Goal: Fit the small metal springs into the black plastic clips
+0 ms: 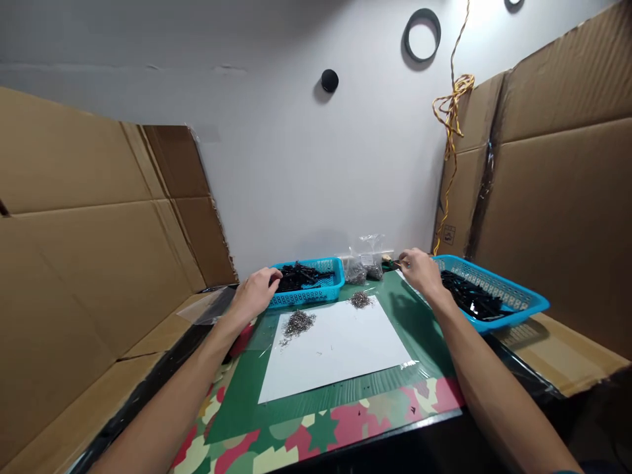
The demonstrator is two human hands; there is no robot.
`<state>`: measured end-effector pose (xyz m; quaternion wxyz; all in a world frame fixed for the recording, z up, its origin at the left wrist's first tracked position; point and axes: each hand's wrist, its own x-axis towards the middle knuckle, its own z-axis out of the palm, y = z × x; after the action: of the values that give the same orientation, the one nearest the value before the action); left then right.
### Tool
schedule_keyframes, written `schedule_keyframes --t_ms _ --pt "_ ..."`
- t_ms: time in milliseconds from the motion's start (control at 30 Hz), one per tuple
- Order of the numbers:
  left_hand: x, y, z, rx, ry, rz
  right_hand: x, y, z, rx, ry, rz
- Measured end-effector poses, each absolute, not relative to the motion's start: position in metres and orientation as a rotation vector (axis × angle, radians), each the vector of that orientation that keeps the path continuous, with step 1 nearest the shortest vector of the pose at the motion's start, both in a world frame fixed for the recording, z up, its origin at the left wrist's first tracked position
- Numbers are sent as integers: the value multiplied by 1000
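My left hand [255,291] reaches over the left end of a blue plastic basket [340,271] holding black strip-like pieces [301,275]. Its thumb and forefinger are apart at the edge of the pile; the other fingers are partly hidden. My right hand [421,268] is raised at the back right, its fingers closed in a pinch. Something thin and too small to name is at those fingertips, beside a small green and tan object [388,261]. Two heaps of small metal parts, a larger left heap [299,322] and a smaller right heap [360,299], lie on a white sheet [340,349].
A second blue basket [536,304] with black pieces stands right of my right forearm. Clear plastic bags [371,266] of metal parts lean at the back wall. Cardboard panels [557,184] flank both sides. A twisted yellow cable [450,125] hangs at the right.
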<state>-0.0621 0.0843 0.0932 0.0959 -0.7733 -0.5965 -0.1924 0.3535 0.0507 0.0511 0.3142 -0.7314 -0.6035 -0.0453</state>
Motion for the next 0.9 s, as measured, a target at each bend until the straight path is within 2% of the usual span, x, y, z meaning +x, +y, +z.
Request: schedule_keyframes --t_ms 167,333,567,900 --pt "-47 120 90 -2301 -1892 -410 291 42 45 -1252 -2101 312" --pt "-40 150 87 -2336 -2000 -225 234 31 23 -804 -2456 815" --pt "-40 172 90 -2362 -2073 -96 229 36 7 -775 -2400 951" --pt "-51 173 87 -2439 -1958 -116 226 34 3 -790 -2328 1020"
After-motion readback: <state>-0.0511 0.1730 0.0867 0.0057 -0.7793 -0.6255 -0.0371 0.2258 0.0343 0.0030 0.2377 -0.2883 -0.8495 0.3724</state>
